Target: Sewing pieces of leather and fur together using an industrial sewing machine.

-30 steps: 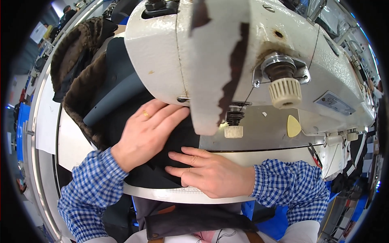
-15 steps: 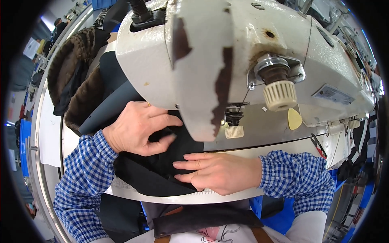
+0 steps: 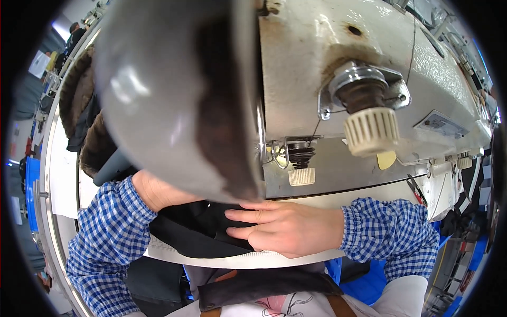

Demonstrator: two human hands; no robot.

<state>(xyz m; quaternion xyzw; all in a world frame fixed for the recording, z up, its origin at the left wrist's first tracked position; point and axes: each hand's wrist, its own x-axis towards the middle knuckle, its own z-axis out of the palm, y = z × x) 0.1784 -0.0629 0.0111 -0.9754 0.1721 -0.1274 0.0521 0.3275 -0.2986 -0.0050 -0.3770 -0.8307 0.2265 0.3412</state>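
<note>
At lower centre, the right hand (image 3: 290, 227) is resting on black cloth (image 3: 198, 232), fingers apart; left hand (image 3: 163, 192) is partly hiding, grip unclear.

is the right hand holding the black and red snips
No, the right hand has its fingers spread on the black fabric, while the snips lie apart from it, farther right.

This is a sewing workshop. It has a big, shiny, off-white metal sewing machine (image 3: 369, 47) with thin dark thread (image 3: 413, 48). Black cloth (image 3: 203, 235) lies on a white table (image 3: 227, 262) with ruler marks, near fuzzy brown cloth (image 3: 76, 100). Far back is a person in dark clothes (image 3: 77, 38).
</note>
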